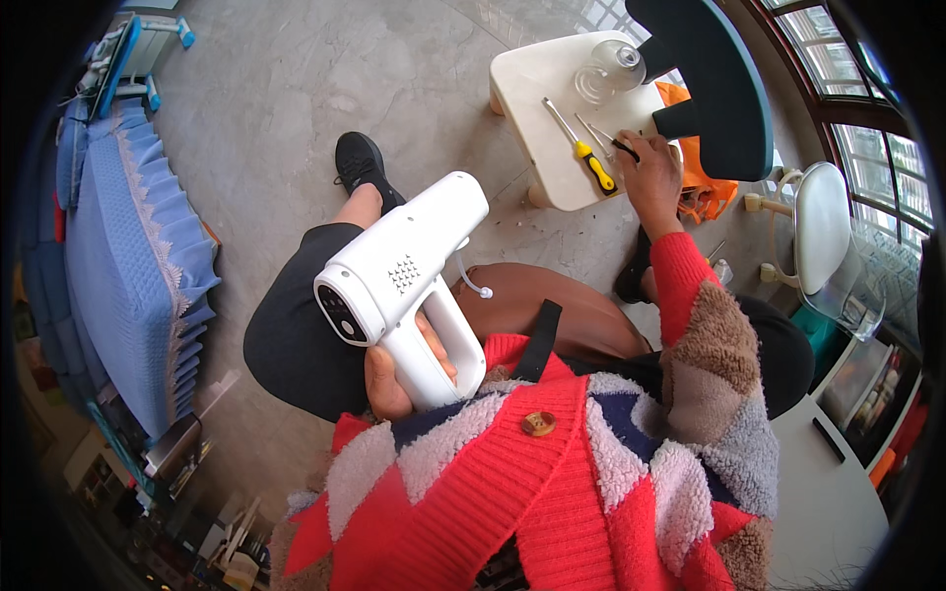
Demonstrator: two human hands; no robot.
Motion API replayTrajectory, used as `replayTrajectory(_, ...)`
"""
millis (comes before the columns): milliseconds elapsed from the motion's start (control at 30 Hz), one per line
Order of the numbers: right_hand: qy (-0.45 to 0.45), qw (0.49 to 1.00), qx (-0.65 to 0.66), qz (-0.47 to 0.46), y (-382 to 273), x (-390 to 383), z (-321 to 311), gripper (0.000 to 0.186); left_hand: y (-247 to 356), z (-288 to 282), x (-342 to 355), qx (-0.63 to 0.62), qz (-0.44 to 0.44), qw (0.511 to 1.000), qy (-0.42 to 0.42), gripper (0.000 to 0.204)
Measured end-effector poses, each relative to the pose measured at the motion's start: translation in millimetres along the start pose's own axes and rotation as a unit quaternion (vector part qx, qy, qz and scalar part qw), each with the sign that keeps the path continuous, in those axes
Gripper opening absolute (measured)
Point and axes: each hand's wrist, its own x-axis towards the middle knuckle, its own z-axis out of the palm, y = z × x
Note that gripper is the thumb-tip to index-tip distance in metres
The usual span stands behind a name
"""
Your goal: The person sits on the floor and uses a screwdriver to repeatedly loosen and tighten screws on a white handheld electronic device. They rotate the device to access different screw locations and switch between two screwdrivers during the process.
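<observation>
Picking a tool while holding the white handheld sprayer

I clasp the white handheld sprayer [404,286] by its grip in my left hand [394,379] over my lap; my right hand [650,177], at one o'clock, closes on a thin black-tipped tool [613,141] on the small cream surface [537,79], beside the yellow-handled screwdriver [583,148]. Next, I judge, lifting it cleanly.

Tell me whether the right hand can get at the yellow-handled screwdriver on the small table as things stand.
Probably yes. The right hand already rests on the small table, right beside the yellow-handled screwdriver, with nothing between them. It seems to touch a thin black-handled tool.
</observation>
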Motion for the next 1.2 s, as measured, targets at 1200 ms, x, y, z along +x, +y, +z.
replayTrajectory(1200, -0.304, 0.817, 0.481, 0.093, -121.6, -73.6, -163.8, 0.009, 1.8, -9.3, 5.2, -0.114, 0.028, 0.984, -0.131, 0.077)
